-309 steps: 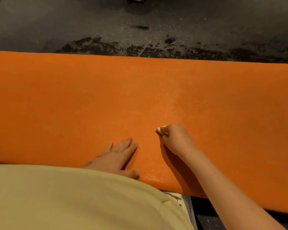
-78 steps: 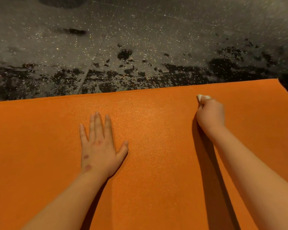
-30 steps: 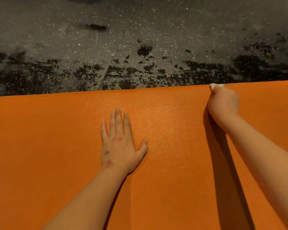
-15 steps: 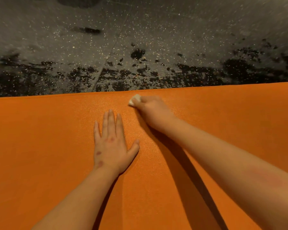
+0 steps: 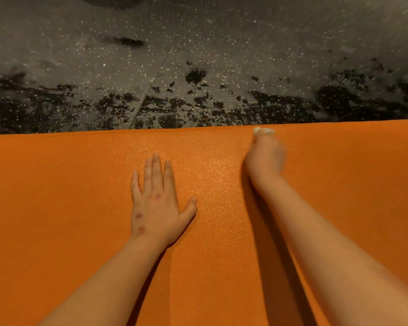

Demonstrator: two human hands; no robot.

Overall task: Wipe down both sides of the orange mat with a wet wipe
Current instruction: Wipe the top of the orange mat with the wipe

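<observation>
Head view: orange mat [image 5: 80,208] lies flat and fills the near half of the frame, running off the left, right and near edges. Its far edge is a straight line across the middle.

Left hand [image 5: 156,208]: palm down on the mat, left of centre, fingers straight and close together, thumb splayed to the right. It holds nothing and just presses on the surface.

Right hand [image 5: 264,156]: right of centre and farther out than the left, motion-blurred. Fingers are curled into a fist round the wet wipe [image 5: 264,131]. A small white wad pokes out at the far end of the fist, on the mat right at its far edge.

The two hands are well apart, both forearms coming in from the near side.

Beyond the mat is a dark speckled floor [image 5: 198,55], with blacker blotches along the mat's far edge and a diagonal seam.
</observation>
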